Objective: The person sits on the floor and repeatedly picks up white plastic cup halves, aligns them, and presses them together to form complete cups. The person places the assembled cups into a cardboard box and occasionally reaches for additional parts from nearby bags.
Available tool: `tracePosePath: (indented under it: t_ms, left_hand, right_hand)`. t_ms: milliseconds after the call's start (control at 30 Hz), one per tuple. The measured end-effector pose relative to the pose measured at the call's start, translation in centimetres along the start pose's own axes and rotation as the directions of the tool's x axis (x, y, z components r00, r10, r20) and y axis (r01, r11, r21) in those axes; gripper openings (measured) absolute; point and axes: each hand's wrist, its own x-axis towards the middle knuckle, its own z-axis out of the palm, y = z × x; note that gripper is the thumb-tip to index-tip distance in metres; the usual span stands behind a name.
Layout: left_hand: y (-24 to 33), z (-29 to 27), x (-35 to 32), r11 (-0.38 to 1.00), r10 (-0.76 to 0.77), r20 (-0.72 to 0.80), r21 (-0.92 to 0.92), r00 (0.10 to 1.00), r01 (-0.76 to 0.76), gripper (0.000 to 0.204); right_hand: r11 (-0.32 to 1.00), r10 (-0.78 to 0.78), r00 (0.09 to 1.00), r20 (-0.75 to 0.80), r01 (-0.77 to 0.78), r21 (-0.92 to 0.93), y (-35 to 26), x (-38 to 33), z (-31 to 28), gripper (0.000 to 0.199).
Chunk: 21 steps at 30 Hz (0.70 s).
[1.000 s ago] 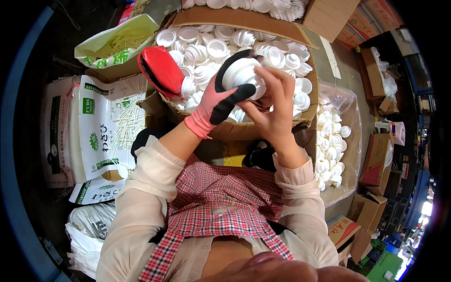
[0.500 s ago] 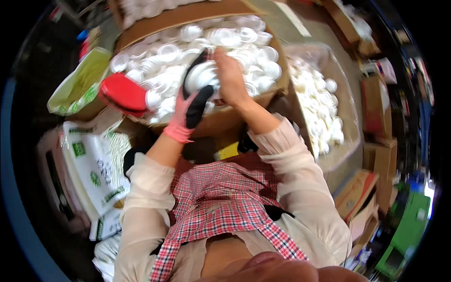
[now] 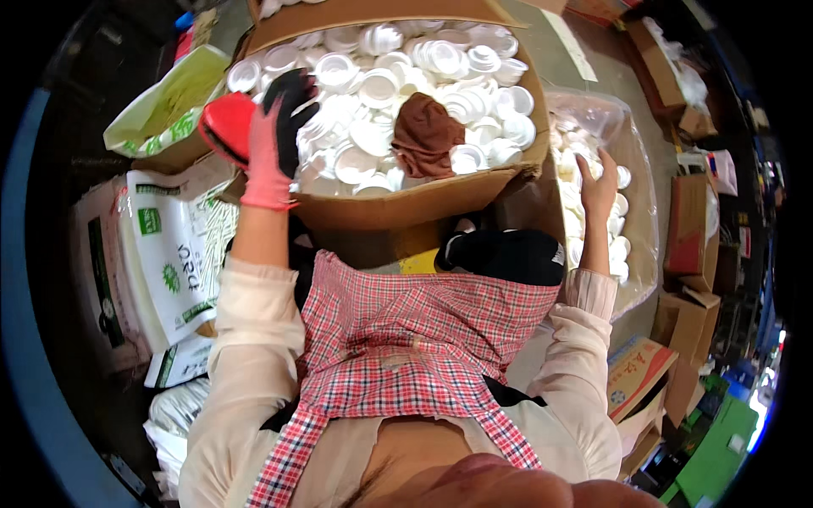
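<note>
Apparent set-down: right hand (image 3: 600,193) spread over lids (image 3: 621,248) right of the box (image 3: 406,210), left hand (image 3: 283,127) spread above it; any pickup needs closing.

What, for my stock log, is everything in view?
Large box: one, brown, front centre
Round pieces: many, white, inside it
Cloth: one, brown, on them
Pouch: one, red, box's left edge
Lined box: one, brown, centre right
Small pieces: many, white, inside it
Open bag: one, white-green, upper left
Printed sheets: at least two, white, left
Thin sticks: many, white, on sheets
Plastic bag: one, white, lower left
Other cartons: several, brown, right
Boxy object: one, green, lower right
Apron: one, red check, on wearer
Left hand: one, pink-black glove, over large box
Right hand: one, bare, over lined box
</note>
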Motion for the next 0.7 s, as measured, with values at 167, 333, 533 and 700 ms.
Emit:
tracePosePath:
  t_ms: [167, 333, 533, 700]
  left_hand:
    - [-0.4, 0.8, 0.6, 0.99, -0.138, -0.011, -0.036, 0.99, 0.137, 0.037]
    - [-1.3, -0.7, 1.0, 0.878, -0.017, 0.179, 0.473, 0.984, -0.071, 0.037]
    - [-2.6, -1.2, -0.4, 0.454, 0.107, 0.319, 0.827, 0.942, -0.332, 0.066]
    - [-1.0, -3.4, 1.8, 0.702, -0.004, 0.009, 0.712, 1.0, -0.004, 0.05]
  right_hand:
    - [0.7, -0.62, 0.718, 0.317, 0.322, 0.638, -21.8, -2.6, 5.0, 0.041]
    - [0.717, -0.693, 0.61, 0.385, 0.528, 0.454, -26.8, -5.3, 13.2, 0.023]
    - [0.736, -0.566, 0.816, 0.118, 0.435, 0.519, -31.2, -1.6, 9.8, 0.012]
    - [0.708, -0.351, 0.804, 0.48, -0.108, 0.698, -31.0, -1.6, 9.8, 0.027]
